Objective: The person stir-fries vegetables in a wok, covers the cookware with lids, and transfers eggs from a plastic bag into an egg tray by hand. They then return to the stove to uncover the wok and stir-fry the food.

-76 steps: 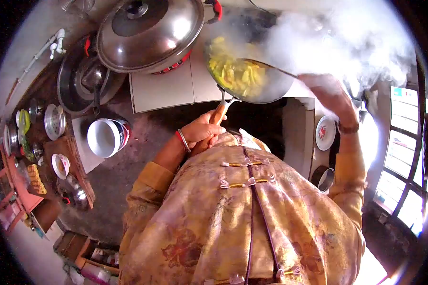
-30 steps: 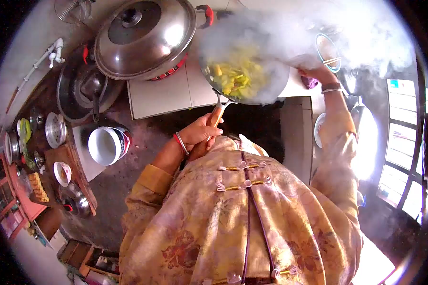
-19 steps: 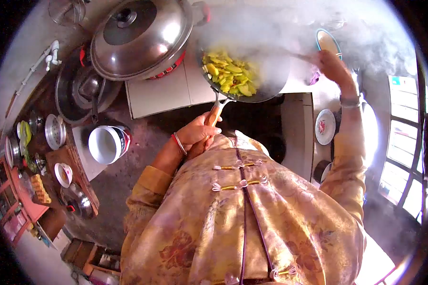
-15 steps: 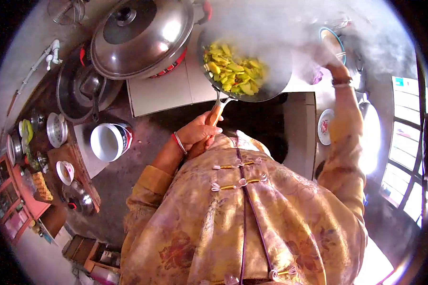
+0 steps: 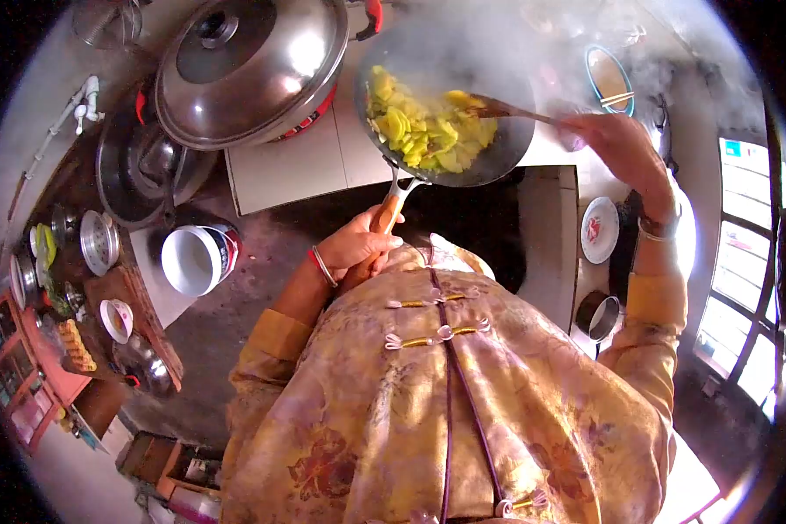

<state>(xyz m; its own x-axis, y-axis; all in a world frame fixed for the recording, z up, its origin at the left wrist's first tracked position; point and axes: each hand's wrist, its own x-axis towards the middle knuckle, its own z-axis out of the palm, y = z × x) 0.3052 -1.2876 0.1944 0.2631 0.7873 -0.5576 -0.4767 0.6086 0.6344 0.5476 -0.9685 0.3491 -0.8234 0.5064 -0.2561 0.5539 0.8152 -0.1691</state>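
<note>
My left hand [image 5: 361, 245] is wrapped round the wooden handle [image 5: 388, 212] of a dark wok [image 5: 511, 150]. Yellow-green sliced vegetables [image 5: 424, 131] lie in the wok under rising steam. On the right, my right hand [image 5: 616, 150] is closed round the end of a wooden spatula [image 5: 520, 111], whose blade touches the vegetables at the wok's upper middle. The spatula's far tip is partly hidden by food and steam.
Left of the wok stands a large lidded pot [image 5: 253, 70]. A blue-rimmed bowl with chopsticks [image 5: 609, 80] is behind my right hand. A white plate [image 5: 599, 230] and a small pot [image 5: 597, 315] lie at the right. A white bucket [image 5: 192, 260] stands lower left.
My right hand has come down and nearer, and the spatula now reaches into the vegetables. Steam over the wok has thinned. My left hand keeps its hold on the handle.
</note>
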